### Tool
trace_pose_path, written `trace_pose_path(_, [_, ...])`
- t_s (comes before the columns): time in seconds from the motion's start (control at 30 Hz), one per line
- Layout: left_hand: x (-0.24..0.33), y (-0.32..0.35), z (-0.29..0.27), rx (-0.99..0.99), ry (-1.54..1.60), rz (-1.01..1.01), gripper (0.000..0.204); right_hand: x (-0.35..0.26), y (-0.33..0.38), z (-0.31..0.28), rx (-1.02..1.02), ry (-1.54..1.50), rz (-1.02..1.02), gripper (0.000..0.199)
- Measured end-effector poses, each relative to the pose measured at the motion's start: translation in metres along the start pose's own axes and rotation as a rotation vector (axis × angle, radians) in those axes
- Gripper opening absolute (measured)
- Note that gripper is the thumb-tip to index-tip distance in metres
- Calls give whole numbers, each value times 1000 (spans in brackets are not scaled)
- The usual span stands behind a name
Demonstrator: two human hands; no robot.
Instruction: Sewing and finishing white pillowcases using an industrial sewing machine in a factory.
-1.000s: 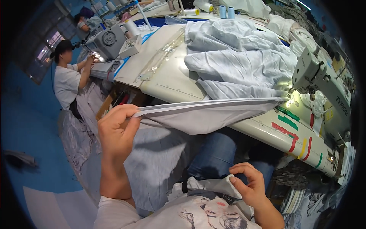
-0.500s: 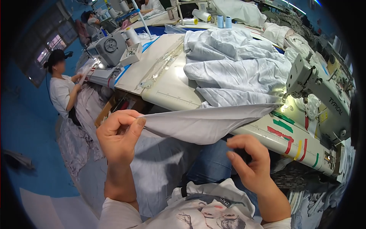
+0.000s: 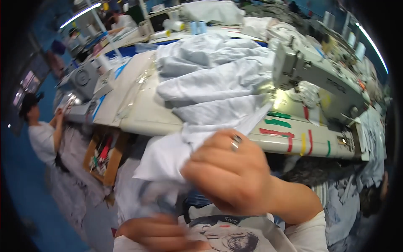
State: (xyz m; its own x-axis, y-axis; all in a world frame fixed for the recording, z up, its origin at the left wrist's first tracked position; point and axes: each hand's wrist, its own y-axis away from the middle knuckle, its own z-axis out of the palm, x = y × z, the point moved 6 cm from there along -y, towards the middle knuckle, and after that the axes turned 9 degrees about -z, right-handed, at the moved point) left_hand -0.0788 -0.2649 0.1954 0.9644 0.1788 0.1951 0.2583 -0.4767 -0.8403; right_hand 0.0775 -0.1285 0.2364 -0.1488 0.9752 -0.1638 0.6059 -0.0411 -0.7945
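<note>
A long piece of white cloth (image 3: 235, 73) lies in folds over the sewing table. From beside the sewing machine's (image 3: 289, 69) lit needle area it runs down over the front edge toward my lap. My right hand (image 3: 235, 170), a ring on one finger, is in front of the hanging cloth with its back toward me. Its fingers are curled closed, and what they hold, if anything, is hidden. Low down by my shirt is my left hand (image 3: 155, 233), smeared by motion; the blurred lower cloth is just above it.
A wooden drawer (image 3: 110, 157) with small tools hangs below the table at left. Coloured tape strips (image 3: 289, 134) mark the table's right front. Thread cones (image 3: 197, 27) stand at the back. A co-worker (image 3: 42, 130) sits at another sewing machine (image 3: 82, 80) on the left.
My left hand has dropped from the stretched cloth edge toward my lap. My right hand has moved left and up across the cloth, its fingers now curled. The view has swung right.
</note>
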Motion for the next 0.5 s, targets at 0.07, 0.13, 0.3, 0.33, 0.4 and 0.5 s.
trace_pose_path(0.07, [104, 2, 88, -126, 163, -71, 16, -3, 25, -21, 60, -162, 90, 18])
trace_pose_path(0.13, [105, -33, 130, -225, 278, -143, 17, -19, 51, -38, 83, -325, 242, 19])
trace_pose_path(0.3, [73, -79, 234, -541, 613, -309, 21, -31, 139, -32, 239, -505, 608, 18])
trace_pose_path(0.33, [53, -69, 242, -612, 672, -343, 22, -28, 155, -25, 264, -556, 682, 18])
trace_pose_path(0.4, [12, -34, 252, -754, 783, -417, 24, -26, 190, -14, 296, -599, 774, 19])
trace_pose_path(0.5, [-35, 22, 254, -947, 915, -538, 26, -18, 238, 12, 277, -675, 924, 18])
